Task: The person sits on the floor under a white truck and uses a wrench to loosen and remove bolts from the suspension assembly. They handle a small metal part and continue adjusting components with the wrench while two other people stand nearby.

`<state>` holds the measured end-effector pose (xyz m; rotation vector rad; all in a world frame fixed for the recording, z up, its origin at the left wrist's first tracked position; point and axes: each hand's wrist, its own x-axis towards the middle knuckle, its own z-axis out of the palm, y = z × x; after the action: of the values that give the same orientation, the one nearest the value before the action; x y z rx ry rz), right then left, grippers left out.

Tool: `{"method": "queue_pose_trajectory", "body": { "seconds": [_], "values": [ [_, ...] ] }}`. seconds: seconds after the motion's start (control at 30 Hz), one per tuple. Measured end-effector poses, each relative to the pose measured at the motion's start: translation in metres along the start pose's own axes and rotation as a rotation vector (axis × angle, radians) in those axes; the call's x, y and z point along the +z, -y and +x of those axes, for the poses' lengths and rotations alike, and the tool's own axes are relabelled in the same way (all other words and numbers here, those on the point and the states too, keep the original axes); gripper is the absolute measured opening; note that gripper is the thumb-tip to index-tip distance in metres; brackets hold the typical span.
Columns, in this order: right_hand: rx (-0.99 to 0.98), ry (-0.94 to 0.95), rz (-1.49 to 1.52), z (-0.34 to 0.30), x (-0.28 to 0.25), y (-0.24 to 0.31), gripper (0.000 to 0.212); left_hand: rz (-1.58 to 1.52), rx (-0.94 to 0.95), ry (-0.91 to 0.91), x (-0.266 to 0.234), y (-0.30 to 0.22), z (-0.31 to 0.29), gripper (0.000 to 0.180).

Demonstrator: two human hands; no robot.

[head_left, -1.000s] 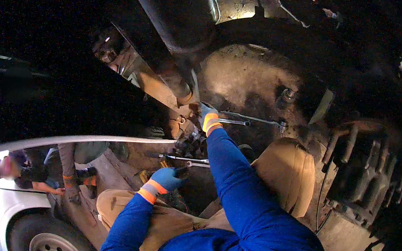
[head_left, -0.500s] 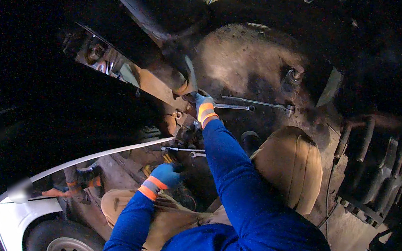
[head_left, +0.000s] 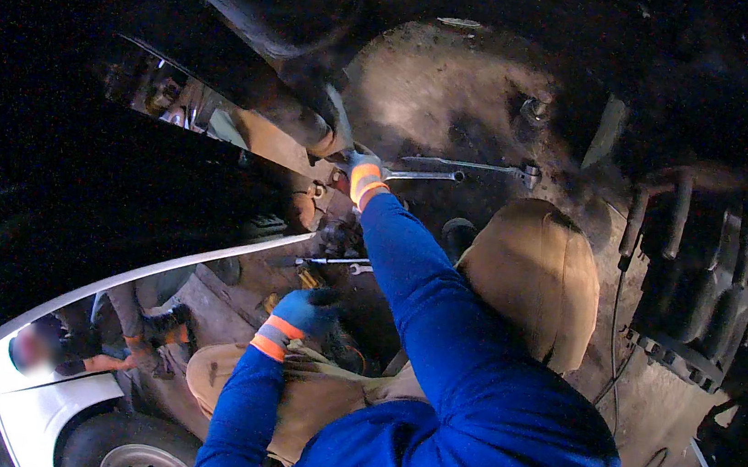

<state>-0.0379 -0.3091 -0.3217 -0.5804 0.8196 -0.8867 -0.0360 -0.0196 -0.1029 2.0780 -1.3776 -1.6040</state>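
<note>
My right hand (head_left: pixel 365 175), in a blue glove with an orange cuff, reaches forward to the end of a dark shaft (head_left: pixel 316 133) under the vehicle. Its fingertips are hidden, beside a curved grey metal piece (head_left: pixel 340 114). A combination wrench (head_left: pixel 427 176) extends rightward from beside that hand; whether I grip it cannot be told. My left hand (head_left: pixel 302 313), gloved alike, hovers above my lap with its fingers curled. Anything inside them is lost in shadow. Yellow-handled pliers or a similar tool (head_left: pixel 306 276) lies just beyond it, near another wrench (head_left: pixel 359 270).
A ratchet (head_left: pixel 492 168) lies on the dirty floor beyond the wrench. Ribbed dark vehicle parts (head_left: pixel 692 279) hang at right, with a cable (head_left: pixel 617 326) below. At lower left are a white fender (head_left: pixel 60 396), a wheel (head_left: pixel 128 450) and another person's orange-gloved hands (head_left: pixel 144 350).
The whole view has shifted, so the scene sits higher and slightly left. My right hand stays at the shaft end. My left hand remains over my lap, with little movement.
</note>
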Motion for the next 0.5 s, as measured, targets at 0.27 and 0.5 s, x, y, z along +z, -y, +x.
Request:
{"method": "queue_pose_trajectory", "body": {
  "seconds": [0.27,0.5],
  "values": [
    [0.199,0.157,0.309,-0.042,0.046,0.026,0.024,0.09,-0.098,-0.091,-0.005,0.025,-0.009,0.037],
    [0.163,-0.011,0.301,-0.041,0.051,0.033,0.02,0.201,0.006,-0.105,-0.004,0.02,-0.007,0.036]
  ]
}}
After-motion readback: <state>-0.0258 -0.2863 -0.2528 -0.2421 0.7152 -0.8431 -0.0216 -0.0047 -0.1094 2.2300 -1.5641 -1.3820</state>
